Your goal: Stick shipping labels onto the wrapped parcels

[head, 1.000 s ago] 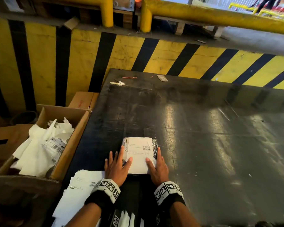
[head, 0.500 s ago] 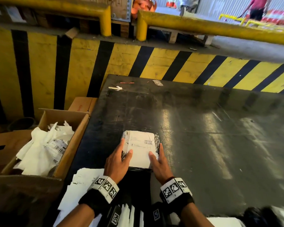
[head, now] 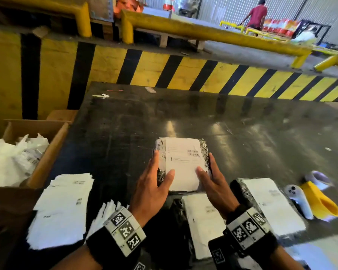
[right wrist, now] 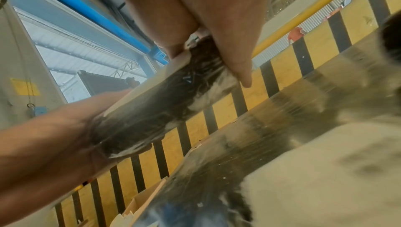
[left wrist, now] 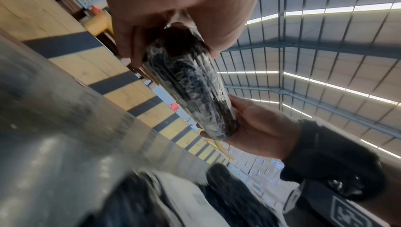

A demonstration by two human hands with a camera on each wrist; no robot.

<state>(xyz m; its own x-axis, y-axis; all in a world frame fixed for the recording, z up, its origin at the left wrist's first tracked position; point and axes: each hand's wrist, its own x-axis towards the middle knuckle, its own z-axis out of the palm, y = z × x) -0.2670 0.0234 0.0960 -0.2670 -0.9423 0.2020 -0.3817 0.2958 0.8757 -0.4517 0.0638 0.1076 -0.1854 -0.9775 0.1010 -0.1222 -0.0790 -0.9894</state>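
Note:
A black plastic-wrapped parcel (head: 182,162) with a white shipping label (head: 180,164) on its top is held above the dark table (head: 242,137). My left hand (head: 154,184) grips its left edge, thumb on the label. On the parcel's right edge my right hand (head: 211,182) grips likewise. The left wrist view shows the parcel (left wrist: 193,97) edge-on between both hands, clear of the table. It appears edge-on in the right wrist view too, parcel (right wrist: 165,100). Two more labelled parcels lie near me, one (head: 203,221) under my wrists and one (head: 269,205) to the right.
A stack of loose labels (head: 64,207) lies at the table's near left. A cardboard box (head: 47,158) with white backing paper stands left of the table. A white controller (head: 299,201) and a yellow scoop (head: 320,201) lie at the right. A yellow-black barrier (head: 183,75) runs behind.
The parcel was flat on the table under my pressing hands; both hands now grip its edges and have lifted it. My head has turned right, bringing other parcels into view.

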